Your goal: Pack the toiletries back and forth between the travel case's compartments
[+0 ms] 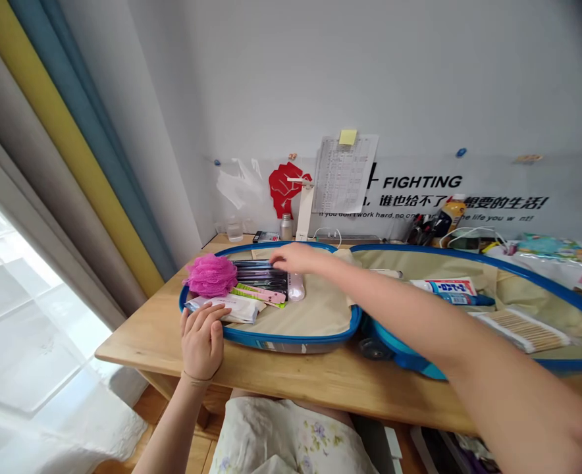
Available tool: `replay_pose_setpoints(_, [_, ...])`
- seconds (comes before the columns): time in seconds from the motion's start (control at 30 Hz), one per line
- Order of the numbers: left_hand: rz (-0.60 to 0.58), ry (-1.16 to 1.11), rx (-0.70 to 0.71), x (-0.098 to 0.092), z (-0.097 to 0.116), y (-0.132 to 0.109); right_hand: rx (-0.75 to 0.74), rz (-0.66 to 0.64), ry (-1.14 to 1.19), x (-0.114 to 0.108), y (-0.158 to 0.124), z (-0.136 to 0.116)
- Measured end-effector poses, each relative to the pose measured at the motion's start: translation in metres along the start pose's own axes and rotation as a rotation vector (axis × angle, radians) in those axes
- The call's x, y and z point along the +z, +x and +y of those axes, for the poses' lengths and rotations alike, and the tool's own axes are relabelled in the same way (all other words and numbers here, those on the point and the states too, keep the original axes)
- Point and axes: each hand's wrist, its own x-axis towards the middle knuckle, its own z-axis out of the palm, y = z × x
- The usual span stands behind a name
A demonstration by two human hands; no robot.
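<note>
An open suitcase with blue edges and a beige lining lies spread on the table. My left hand [203, 339] rests at the near left rim of its left half [315, 319], fingers stretched over a white packet [241, 309]. My right hand [293, 257] reaches across to the back of that half. Its fingers bend down, close together, at the right end of several dark flat packets [264, 273]; whatever lies under the fingertips is hidden. A pale pink bottle [296, 288] lies just below this hand. A bright pink bath puff [211, 275] and a pink strip-shaped packet [264, 294] are beside the dark packets.
The suitcase's right half holds a toothpaste box [451, 287] and a pack of cotton swabs [523, 329]. Behind the suitcase stand a white lamp [305, 210], a small jar [286, 228] and an orange-labelled bottle [451, 214]. Curtains [74, 145] hang at the left.
</note>
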Motion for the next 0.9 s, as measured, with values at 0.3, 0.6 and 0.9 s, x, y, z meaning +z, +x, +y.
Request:
replay_pose_setpoints(0.3, [0.016,0.001,0.026,0.001,-0.003,0.0,0.459,0.051,-0.071,-0.045,-0.121,0.167])
replay_pose_setpoints(0.6, [0.024,0.012,0.046,0.0,-0.002,0.001,0.497,-0.17,0.006,0.01,-0.149,0.199])
replay_pose_setpoints(0.9, [0.015,0.023,0.031,0.001,-0.002,0.0,0.463,-0.26,-0.026,0.017,-0.135,0.205])
